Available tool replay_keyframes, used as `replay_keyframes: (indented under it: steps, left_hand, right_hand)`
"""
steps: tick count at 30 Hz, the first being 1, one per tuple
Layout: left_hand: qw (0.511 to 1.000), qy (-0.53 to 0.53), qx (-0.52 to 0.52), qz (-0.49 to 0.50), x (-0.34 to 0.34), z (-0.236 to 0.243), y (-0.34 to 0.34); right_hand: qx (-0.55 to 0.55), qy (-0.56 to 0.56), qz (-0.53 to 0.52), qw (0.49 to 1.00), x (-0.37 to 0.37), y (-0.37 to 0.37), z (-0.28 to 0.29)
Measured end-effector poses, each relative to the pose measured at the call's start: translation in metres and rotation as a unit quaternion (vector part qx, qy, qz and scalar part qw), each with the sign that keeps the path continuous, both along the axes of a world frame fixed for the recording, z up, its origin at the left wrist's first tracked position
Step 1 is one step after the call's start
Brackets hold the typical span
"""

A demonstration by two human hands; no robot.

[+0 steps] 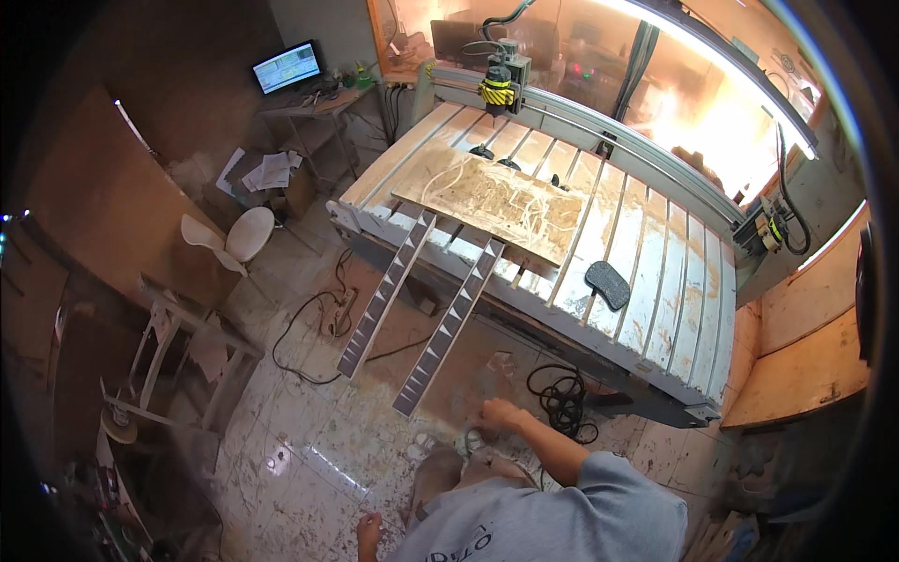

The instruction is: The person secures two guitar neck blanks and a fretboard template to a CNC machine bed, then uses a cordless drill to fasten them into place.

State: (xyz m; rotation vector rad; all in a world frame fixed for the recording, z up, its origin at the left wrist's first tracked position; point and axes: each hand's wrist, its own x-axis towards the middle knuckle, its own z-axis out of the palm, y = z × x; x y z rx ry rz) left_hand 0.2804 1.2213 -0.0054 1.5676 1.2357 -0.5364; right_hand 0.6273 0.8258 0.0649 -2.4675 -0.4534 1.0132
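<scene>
My right hand (501, 413) hangs in front of the machine bed, fingers curled and nothing visible in them. It is nearest to two long dark strips with rows of pale triangles, a left strip (386, 298) and a right strip (449, 328), but touches neither. Down by my left side, my left hand (371, 527) is loosely closed, with nothing seen in it. Both strips jut out past the near edge of the slatted router bed (646, 290), their far ends by a dusty wooden board (496, 201). On the bed lies a dark grey rounded pad (608, 285).
A router spindle (497, 86) hangs over the bed's far left. Black cables (562, 398) coil on the floor below the bed; another cord (304, 314) runs left. White chairs (248, 236), a wooden frame (178, 361) and a desk with a lit monitor (287, 68) stand left.
</scene>
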Motion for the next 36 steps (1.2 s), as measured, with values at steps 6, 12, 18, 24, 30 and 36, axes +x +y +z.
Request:
replay_keyframes:
  steps: [6,12,18,24,30,36]
  left_hand:
    - [0.988,0.026,-0.072,0.131,-0.062,0.009,-0.007]
    - [0.987,-0.004,-0.091,0.130,-0.110,-0.005,0.031]
    - [0.967,-0.079,-0.059,0.235,-0.204,-0.046,0.134]
    - [0.957,-0.052,-0.019,0.284,-0.302,-0.056,0.194]
    - [0.941,-0.079,-0.016,0.328,-0.289,-0.044,0.259]
    - [0.942,-0.103,-0.052,0.315,-0.265,-0.033,0.345]
  right_hand:
    - [-0.006,0.033,0.054,0.998,-0.058,-0.002,-0.031]
    - [-0.038,0.052,0.046,0.997,-0.093,0.004,-0.071]
    - [-0.104,-0.021,0.103,0.989,-0.131,0.111,-0.079]
    - [-0.002,-0.062,0.292,0.954,-0.190,0.190,-0.102]
    - [-0.046,0.128,0.199,0.971,-0.214,0.303,-0.096]
    - [-0.160,0.131,0.231,0.951,-0.166,0.416,-0.137]
